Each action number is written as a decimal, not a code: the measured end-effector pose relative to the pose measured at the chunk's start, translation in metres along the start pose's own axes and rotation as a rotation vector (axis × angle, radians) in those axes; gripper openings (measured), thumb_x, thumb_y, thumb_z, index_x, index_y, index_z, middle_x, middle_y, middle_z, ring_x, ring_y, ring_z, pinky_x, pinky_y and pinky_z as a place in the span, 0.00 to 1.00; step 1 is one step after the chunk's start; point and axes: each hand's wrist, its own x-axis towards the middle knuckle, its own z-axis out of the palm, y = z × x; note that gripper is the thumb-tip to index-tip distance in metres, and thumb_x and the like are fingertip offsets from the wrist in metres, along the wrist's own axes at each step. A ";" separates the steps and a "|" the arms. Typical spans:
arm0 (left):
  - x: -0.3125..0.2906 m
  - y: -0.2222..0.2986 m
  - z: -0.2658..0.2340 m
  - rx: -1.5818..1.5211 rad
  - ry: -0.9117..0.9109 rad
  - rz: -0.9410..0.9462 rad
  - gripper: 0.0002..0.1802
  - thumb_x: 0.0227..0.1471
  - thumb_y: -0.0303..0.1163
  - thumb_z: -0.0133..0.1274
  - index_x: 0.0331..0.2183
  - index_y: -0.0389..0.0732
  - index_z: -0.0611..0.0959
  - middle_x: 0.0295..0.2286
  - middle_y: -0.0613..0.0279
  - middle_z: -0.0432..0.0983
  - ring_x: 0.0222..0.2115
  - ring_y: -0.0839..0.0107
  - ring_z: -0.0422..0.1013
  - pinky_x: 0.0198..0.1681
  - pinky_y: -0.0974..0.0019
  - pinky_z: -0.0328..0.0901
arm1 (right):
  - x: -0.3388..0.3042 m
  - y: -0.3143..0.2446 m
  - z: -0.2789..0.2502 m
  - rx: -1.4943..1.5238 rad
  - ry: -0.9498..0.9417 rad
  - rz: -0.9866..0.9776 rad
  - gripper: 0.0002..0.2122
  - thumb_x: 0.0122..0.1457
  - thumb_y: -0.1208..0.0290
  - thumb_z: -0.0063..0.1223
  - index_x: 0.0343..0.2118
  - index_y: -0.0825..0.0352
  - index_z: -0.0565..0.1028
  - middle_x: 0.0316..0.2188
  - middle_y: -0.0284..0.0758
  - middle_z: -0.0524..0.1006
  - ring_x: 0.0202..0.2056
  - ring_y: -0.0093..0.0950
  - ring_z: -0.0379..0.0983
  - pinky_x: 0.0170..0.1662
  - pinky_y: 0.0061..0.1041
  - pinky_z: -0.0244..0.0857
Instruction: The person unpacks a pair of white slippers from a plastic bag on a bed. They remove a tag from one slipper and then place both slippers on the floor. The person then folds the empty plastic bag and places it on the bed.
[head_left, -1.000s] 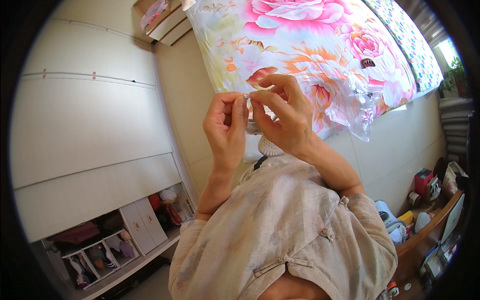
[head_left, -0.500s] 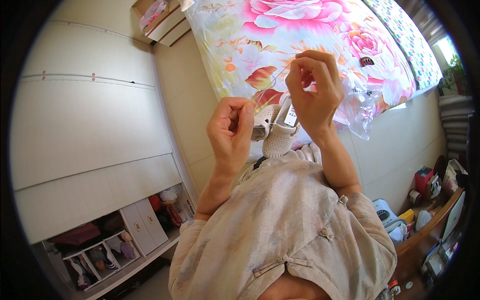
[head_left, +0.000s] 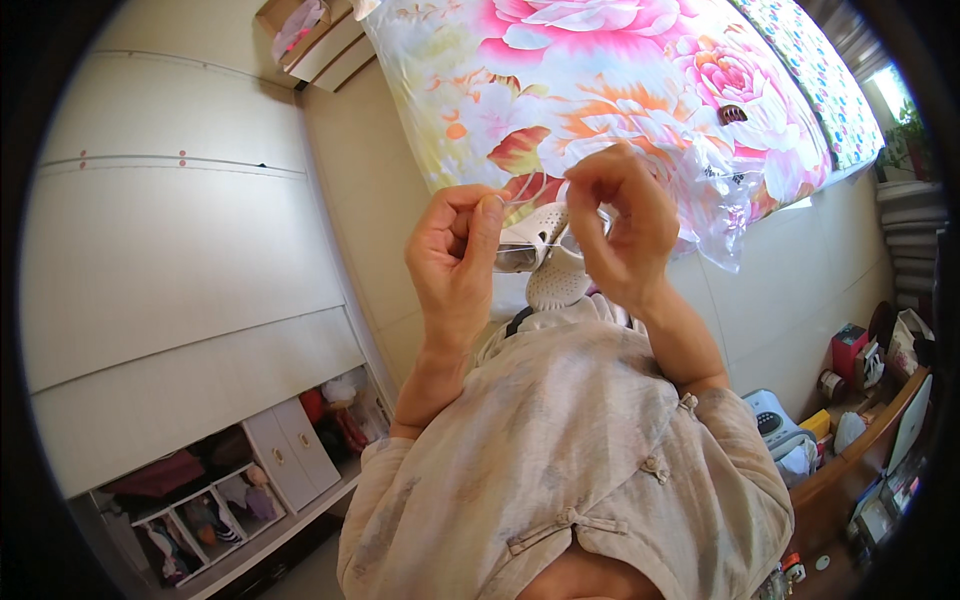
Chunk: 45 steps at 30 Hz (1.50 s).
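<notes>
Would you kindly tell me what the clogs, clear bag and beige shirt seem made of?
Clogs: probably moulded foam or rubber, matte, pierced with holes. Clear bag: likely plastic film, glossy, see-through and crinkled. Beige shirt: woven cloth, perhaps linen, matte with creases.

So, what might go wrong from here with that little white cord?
The thin white cord could slip, since the left hand pinches it only at the fingertips. Its curled loop might also tangle. The clear plastic bag hangs over the edge of the bed, so it could slide off if brushed.
</notes>
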 end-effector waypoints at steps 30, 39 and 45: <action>0.001 -0.006 -0.004 0.024 0.055 0.020 0.06 0.57 0.30 0.44 0.32 0.39 0.72 0.14 0.71 0.62 0.14 0.86 0.53 0.18 0.80 0.48 | 0.005 0.012 0.001 0.155 0.067 0.318 0.02 0.52 0.80 0.51 0.25 0.70 0.70 0.21 0.28 0.71 0.19 0.14 0.64 0.22 0.13 0.58; 0.003 -0.008 -0.014 -0.078 -0.107 -0.076 0.06 0.58 0.30 0.40 0.34 0.41 0.71 0.27 0.51 0.76 0.12 0.88 0.45 0.16 0.81 0.44 | 0.017 0.028 -0.017 -0.286 0.442 -0.084 0.05 0.47 0.84 0.53 0.23 0.70 0.68 0.19 0.30 0.68 0.17 0.17 0.62 0.20 0.15 0.58; 0.006 -0.007 -0.018 -0.257 -0.241 -0.212 0.06 0.57 0.29 0.41 0.32 0.38 0.72 0.21 0.65 0.68 0.13 0.88 0.47 0.16 0.80 0.45 | 0.024 0.030 -0.018 -0.165 0.363 -0.022 0.04 0.48 0.83 0.53 0.25 0.70 0.70 0.20 0.30 0.69 0.19 0.16 0.64 0.21 0.14 0.59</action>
